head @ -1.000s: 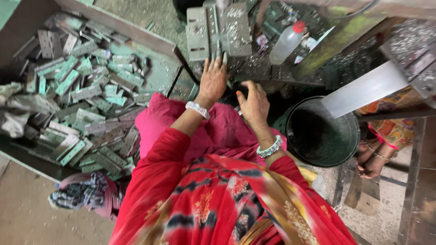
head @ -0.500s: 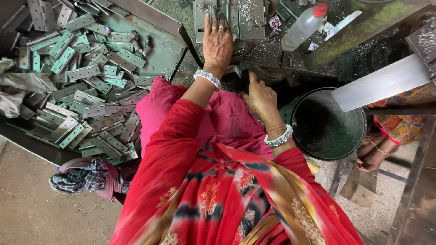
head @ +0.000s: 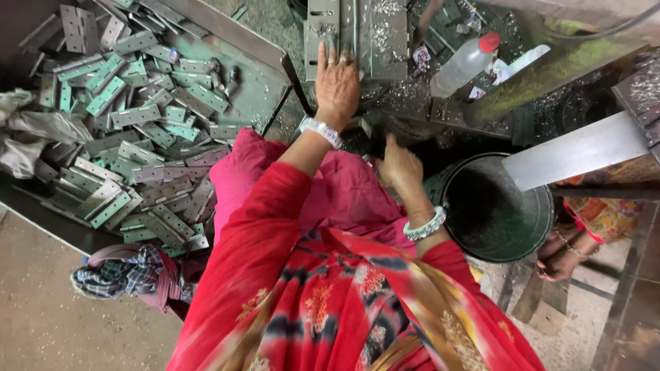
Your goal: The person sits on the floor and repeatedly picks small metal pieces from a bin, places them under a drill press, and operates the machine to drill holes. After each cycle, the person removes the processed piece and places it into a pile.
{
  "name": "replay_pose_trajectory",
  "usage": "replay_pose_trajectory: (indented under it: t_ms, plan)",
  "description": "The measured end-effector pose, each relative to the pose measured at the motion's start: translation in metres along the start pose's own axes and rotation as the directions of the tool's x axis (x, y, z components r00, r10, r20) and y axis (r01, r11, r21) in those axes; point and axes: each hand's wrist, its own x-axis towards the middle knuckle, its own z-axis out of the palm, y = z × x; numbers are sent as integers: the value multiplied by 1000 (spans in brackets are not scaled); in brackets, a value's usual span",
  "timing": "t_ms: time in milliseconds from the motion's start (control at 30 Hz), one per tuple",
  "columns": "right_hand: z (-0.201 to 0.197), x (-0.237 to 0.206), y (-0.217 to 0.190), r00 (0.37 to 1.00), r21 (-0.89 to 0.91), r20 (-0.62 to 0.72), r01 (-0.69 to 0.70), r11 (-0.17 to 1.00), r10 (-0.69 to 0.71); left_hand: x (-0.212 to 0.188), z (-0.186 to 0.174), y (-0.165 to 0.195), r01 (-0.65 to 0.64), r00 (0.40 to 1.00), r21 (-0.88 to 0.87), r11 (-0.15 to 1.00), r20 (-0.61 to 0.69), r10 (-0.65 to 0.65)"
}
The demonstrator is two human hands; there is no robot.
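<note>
Risk first: the left hand (head: 337, 86) lies flat on the grey slotted metal plates (head: 357, 31) of the machine bed, fingers spread, among loose bright metal shavings (head: 412, 89). My read: swarf under the palm could cut, and fingers that close to the slots could get pinched if anything on the bed moves. Loose red sleeve (head: 268, 227) and pink cloth (head: 330, 192) hang near the bed edge; snag hazard, I'd judge.

Left hand: arm stretched forward, wrist with a white beaded bangle (head: 322, 130), palm down, open, pressing on the plates, gripping nothing that I can see.

Right hand (head: 399, 168): lower, near the bed's front edge, just beside the dark green round metal bucket (head: 495, 206). Fingers curl loosely, one pointing up; cannot tell whether it holds anything, underside hidden.

Work pieces: a heap of flat grey-green metal hinge plates (head: 137, 158) fills the shallow green metal tray (head: 261, 96) to the person's left, well apart from both hands. Heap is loose and reaches the tray's near edge; pieces could slide off.

Also: clear plastic bottle with red cap (head: 464, 65) lying on the bench right of the plates; checked cloth (head: 120, 275) on the floor; another person's bare feet (head: 560, 257) beside the bucket.
</note>
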Motion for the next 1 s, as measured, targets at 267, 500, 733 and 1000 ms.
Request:
replay_pose_trajectory:
  t_ms: [267, 500, 733, 1000]
  plan:
    - [34, -30, -2, 971, 95, -233, 75, 993, -51, 11, -4, 1, 25, 991, -40, 999, 129, -20]
    - [0, 6, 4, 1000, -94, -11, 19, 995, -20, 30, -4, -6, -18, 994, 99, 995, 113, 7]
    - [29, -29, -10, 962, 1, -270, 31, 1000, -30, 29, -4, -4, 15, 996, 36, 999, 84, -18]
    - [5, -8, -4, 988, -76, -132, 72, 994, -81, 53, -8, -11, 37, 990, 32, 999, 132, -41]
